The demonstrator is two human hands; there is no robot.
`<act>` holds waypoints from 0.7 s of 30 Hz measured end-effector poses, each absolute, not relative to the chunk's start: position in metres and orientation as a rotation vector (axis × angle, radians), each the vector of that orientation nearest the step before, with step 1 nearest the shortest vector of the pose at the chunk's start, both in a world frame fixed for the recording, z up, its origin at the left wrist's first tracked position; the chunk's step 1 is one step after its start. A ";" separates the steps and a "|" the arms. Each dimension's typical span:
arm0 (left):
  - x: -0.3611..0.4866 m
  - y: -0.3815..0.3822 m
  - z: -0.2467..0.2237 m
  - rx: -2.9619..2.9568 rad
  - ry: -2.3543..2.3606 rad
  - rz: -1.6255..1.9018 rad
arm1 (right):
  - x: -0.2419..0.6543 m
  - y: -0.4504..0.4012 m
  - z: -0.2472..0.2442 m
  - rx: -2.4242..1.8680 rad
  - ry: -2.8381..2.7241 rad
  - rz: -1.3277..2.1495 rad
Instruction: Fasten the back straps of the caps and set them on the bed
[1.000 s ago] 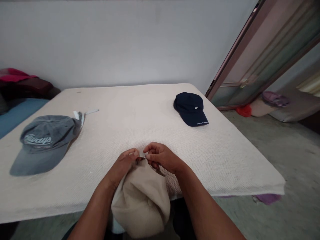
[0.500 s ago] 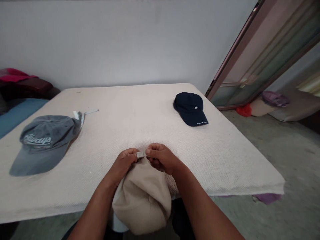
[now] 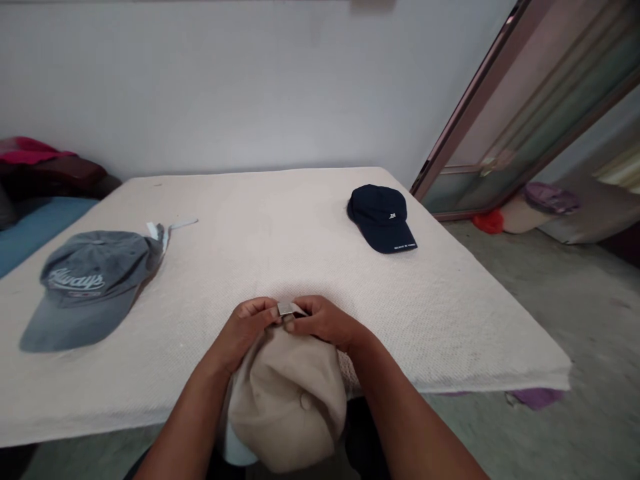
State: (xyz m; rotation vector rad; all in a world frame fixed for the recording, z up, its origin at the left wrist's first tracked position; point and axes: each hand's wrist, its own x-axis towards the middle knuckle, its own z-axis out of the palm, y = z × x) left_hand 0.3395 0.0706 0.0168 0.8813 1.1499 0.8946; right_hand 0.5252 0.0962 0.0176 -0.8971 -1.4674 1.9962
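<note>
A beige baseball cap (image 3: 287, 407) is held at the near edge of the table, its crown toward me and its back strap at the top. My left hand (image 3: 253, 327) pinches the strap beside a small metal buckle (image 3: 285, 309). On the other side of that buckle, my right hand (image 3: 323, 323) is closed on the strap, thumb and fingers pressed together. Below my left wrist a pale, light-coloured part (image 3: 237, 447) shows under the crown.
A white-covered table (image 3: 260, 233) spreads ahead, against a wall. A grey cap (image 3: 95, 280) with white lettering lies at the left, and a navy cap (image 3: 380, 217) at the back right. Dark and pink cloth items (image 3: 45, 163) are heaped at the far left.
My right hand has come lower and closer to the buckle, its thumb now just below it. The cap and buckle have shifted slightly right. My left hand stays nearly in place.
</note>
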 end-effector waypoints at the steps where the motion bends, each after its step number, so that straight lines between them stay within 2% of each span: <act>1: 0.339 0.070 0.016 0.881 1.143 0.900 | 0.525 0.097 0.016 -0.912 -1.440 2.010; 15: 0.339 0.069 0.018 0.839 1.083 0.907 | 0.528 0.098 0.012 -0.843 -1.080 2.166; 21: 0.340 0.069 0.015 0.901 1.152 0.833 | 0.529 0.100 0.016 -0.965 -1.182 2.029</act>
